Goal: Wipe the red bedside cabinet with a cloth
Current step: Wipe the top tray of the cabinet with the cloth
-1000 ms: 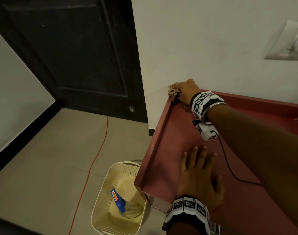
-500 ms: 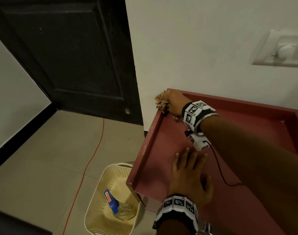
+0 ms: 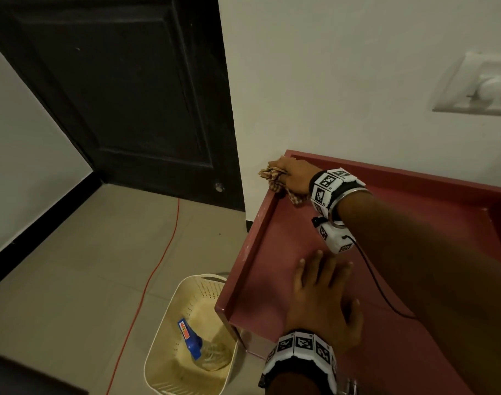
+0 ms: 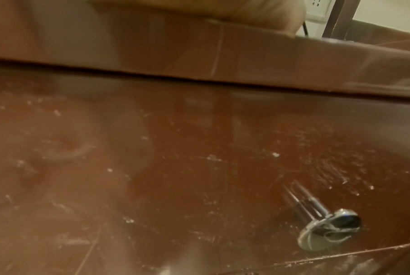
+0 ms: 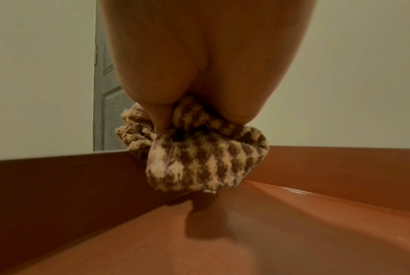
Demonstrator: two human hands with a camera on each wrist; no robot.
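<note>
The red bedside cabinet [image 3: 272,252] has a raised rim on its left and back sides. My right hand [image 3: 293,175] grips a bunched brown-and-cream checked cloth [image 3: 272,178] at the far left corner, on top of the left rim. In the right wrist view the cloth [image 5: 199,154] bulges below the curled fingers, over the rim and the red top [image 5: 222,232]. My left hand [image 3: 323,297] lies flat with fingers spread on the top near the front edge. The left wrist view looks at the cabinet's scratched front [image 4: 152,167] and a chrome knob [image 4: 326,227].
A cream perforated basket [image 3: 169,332] stands on the tiled floor left of the cabinet, with a blue-capped spray bottle [image 3: 195,343] inside. A red cord [image 3: 158,266] runs across the floor. A dark door [image 3: 115,95] stands behind, a white switch plate [image 3: 480,86] on the wall.
The right hand with the cloth stays at the far left corner on the rim; the left hand stays flat. Mostly the head view has shifted.
</note>
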